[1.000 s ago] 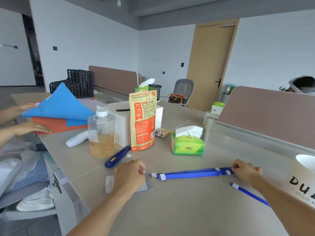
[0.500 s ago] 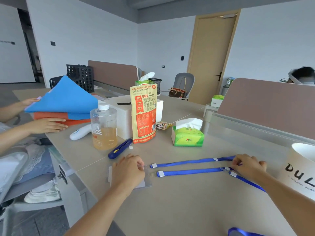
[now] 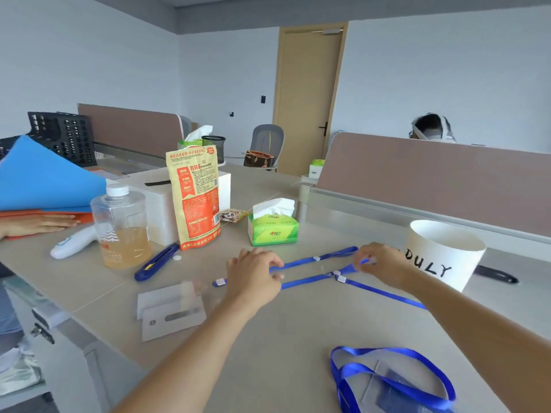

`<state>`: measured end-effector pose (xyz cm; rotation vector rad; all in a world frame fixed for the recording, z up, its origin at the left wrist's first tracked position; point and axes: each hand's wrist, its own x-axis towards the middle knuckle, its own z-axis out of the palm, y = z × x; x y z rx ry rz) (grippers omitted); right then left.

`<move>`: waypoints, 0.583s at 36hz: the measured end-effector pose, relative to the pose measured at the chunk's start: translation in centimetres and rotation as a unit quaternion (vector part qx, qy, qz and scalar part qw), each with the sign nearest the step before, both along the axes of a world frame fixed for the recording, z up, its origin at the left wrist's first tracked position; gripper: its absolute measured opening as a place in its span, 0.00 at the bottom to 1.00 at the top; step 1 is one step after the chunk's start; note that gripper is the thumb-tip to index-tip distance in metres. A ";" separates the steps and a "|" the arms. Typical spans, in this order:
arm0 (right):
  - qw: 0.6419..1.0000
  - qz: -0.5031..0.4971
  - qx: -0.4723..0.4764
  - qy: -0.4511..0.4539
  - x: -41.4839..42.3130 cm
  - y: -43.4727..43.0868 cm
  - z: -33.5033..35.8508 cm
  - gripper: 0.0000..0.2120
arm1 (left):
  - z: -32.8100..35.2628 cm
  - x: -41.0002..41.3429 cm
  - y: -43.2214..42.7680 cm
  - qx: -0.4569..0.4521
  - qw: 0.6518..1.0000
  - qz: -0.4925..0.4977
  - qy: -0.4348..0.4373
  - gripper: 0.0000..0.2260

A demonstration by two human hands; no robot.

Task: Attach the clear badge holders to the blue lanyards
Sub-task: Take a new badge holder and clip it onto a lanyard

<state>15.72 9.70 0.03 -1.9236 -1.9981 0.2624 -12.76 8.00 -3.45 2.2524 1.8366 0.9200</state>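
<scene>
Head view. Left hand (image 3: 253, 278): fingers curled down over the two blue lanyard (image 3: 301, 265) straps, pinching or pinning them; which one cannot tell. Right hand (image 3: 384, 266): fingertips closed on the strap at its far bend, beside the white snap tabs (image 3: 338, 275) where the straps cross. Lanyard end with white tab (image 3: 220, 282) pokes out left of the left hand. Clear badge holders (image 3: 171, 308): loose stack lying flat near the left hand, not touching the lanyard. Finished lanyard with holder (image 3: 390, 380): near table edge, bottom right.

Step, as judged: straightening the strap before fitting a holder. Advice: keep the strap flat and untwisted, free the tabbed end, thread it through the holder slot, press the snap shut.

Room: open tabletop between the forearms. Obstructions: white paper cup (image 3: 441, 254) just beside the right wrist; blue utility knife (image 3: 156, 262), bottle (image 3: 122, 228) and tissue pack (image 3: 272, 229) behind the left hand. Table edge (image 3: 98, 338) near the holders.
</scene>
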 end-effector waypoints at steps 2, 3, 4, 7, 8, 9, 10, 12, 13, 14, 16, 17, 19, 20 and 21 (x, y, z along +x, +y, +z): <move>1.000 0.016 -0.007 0.008 0.5 -2.2 0.4 0.07 | 0.3 2.6 -0.2 -0.011 0.998 -0.062 -0.012 0.08; 1.000 0.020 -0.012 0.011 0.7 -3.5 0.6 0.07 | 0.4 3.9 -0.5 -0.021 0.995 -0.096 -0.022 0.07; 1.000 0.021 -0.015 0.018 0.9 -4.8 0.7 0.07 | 0.6 5.1 -0.8 -0.039 0.990 -0.131 -0.034 0.07; 0.999 0.022 -0.003 0.047 1.6 -8.6 0.1 0.06 | 0.9 8.1 -2.2 -0.124 0.960 -0.236 -0.088 0.08; 0.998 0.018 0.003 0.059 1.9 -9.9 -0.3 0.05 | 0.9 9.0 -2.7 -0.156 0.946 -0.269 -0.093 0.08; 0.997 0.012 0.007 0.071 2.2 -11.1 -0.7 0.04 | 0.8 9.7 -3.1 -0.186 0.932 -0.298 -0.086 0.10; 0.996 0.004 0.009 0.088 2.6 -12.2 -1.2 0.04 | 0.6 10.4 -3.5 -0.210 0.921 -0.321 -0.064 0.12; 0.993 -0.008 0.008 0.122 3.4 -14.1 -2.1 0.04 | 0.0 11.6 -4.0 -0.242 0.903 -0.354 0.001 0.19; 0.991 -0.011 0.007 0.133 3.7 -14.7 -2.6 0.04 | -0.3 12.1 -4.3 -0.251 0.896 -0.365 0.033 0.22; 0.990 -0.014 0.008 0.141 4.1 -15.3 -3.0 0.04 | -0.5 12.6 -4.7 -0.253 0.891 -0.373 0.062 0.24; 0.987 -0.018 0.017 0.157 4.9 -16.0 -3.7 0.04 | -1.0 13.5 -5.2 -0.234 0.891 -0.376 0.100 0.23; 0.985 -0.019 0.022 0.169 5.2 -16.3 -4.2 0.04 | -1.2 13.9 -5.3 -0.221 0.894 -0.377 0.101 0.21; 0.980 -0.020 0.028 0.196 5.6 -16.8 -4.8 0.05 | -1.6 14.6 -5.2 -0.207 0.902 -0.374 0.065 0.16; 0.979 -0.018 0.026 0.202 5.7 -16.9 -5.0 0.03 | -1.7 14.9 -5.0 -0.199 0.908 -0.367 0.040 0.13; 0.980 -0.015 0.024 0.197 5.9 -17.0 -5.2 0.01 | -1.9 15.1 -4.8 -0.191 0.915 -0.354 0.016 0.11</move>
